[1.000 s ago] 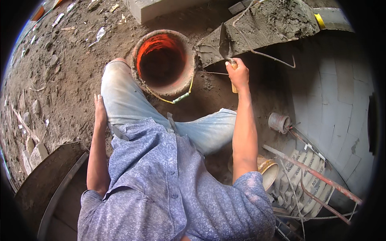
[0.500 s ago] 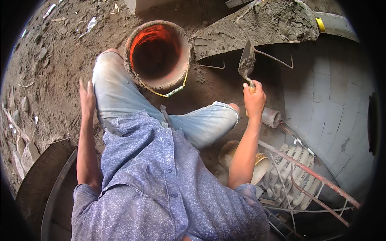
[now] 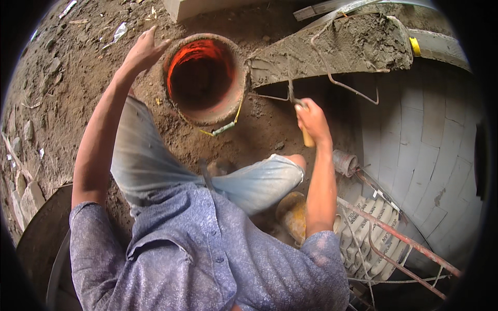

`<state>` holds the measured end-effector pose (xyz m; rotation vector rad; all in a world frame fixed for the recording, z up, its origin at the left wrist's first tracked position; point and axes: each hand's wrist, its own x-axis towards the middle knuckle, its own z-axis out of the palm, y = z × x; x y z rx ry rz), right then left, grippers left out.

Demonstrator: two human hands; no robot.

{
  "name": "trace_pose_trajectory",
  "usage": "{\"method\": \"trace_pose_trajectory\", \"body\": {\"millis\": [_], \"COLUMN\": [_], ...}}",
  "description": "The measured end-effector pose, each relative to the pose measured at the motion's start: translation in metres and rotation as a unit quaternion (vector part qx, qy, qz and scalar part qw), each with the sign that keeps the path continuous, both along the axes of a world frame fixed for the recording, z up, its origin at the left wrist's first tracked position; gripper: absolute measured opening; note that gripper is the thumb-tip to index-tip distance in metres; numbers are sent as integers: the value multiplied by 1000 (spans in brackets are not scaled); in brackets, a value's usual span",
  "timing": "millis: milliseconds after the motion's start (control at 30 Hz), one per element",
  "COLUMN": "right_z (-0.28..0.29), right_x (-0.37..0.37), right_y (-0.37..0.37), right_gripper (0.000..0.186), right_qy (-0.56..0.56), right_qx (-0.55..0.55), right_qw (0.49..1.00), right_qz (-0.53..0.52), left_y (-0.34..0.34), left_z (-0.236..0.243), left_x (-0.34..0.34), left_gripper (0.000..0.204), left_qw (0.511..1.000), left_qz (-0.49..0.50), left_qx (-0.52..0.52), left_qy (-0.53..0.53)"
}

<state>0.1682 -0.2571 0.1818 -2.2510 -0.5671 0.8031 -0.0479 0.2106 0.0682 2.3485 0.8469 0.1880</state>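
Note:
My right hand [image 3: 313, 120] grips the wooden handle of a trowel [image 3: 295, 101], whose blade reaches up to the edge of a tray heaped with grey mortar [image 3: 337, 49]. My left hand [image 3: 142, 52] is raised, fingers spread and holding nothing, just left of the rim of a round orange bucket [image 3: 205, 78] standing on the dirt. I am sitting with my knees bent in light jeans [image 3: 150, 166], the bucket in front of my knees.
A curved white brick wall [image 3: 430, 155] drops away on the right. Below it lie stacked white bags [image 3: 371, 233] under rusty red bars [image 3: 399, 238]. A small tin can [image 3: 345, 162] sits near my right forearm. Stones and litter dot the dirt at left.
My left arm has swung up from beside my thigh to the bucket's left rim. My right hand with the trowel has moved left and up to the mortar tray's edge.

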Motion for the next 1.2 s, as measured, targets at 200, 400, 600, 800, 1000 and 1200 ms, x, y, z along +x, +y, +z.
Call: {"method": "trace_pose_trajectory", "body": {"millis": [200,400,600,800,1000,1200], "right_z": [5,-98,-168,-164,-241,-279], "right_x": [-7,-28,-56,-88,-141,-159], "right_y": [-60,-77,-70,-62,-108,-174], "right_gripper": [23,31,31,41,43,54], "right_qy": [-80,30,53,-445,-218,-140], "right_qx": [-26,-69,-33,147,-212,-226], "right_qw": [996,996,998,883,903,946], "right_qz": [-34,-50,6,-29,-303,-184], "left_y": [30,-20,-24,-11,-18,-38], "left_z": [-4,-7,32,25,29,36], "left_x": [41,39,-38,-66,-61,-41], "left_gripper": [94,62,52,40,46,57], "left_qw": [995,936,869,873,912,947], "left_qz": [-82,-67,118,210,166,147], "left_qx": [-13,-339,-451,-399,-356,-272], "left_qy": [57,60,-167,-188,-116,-85]}}
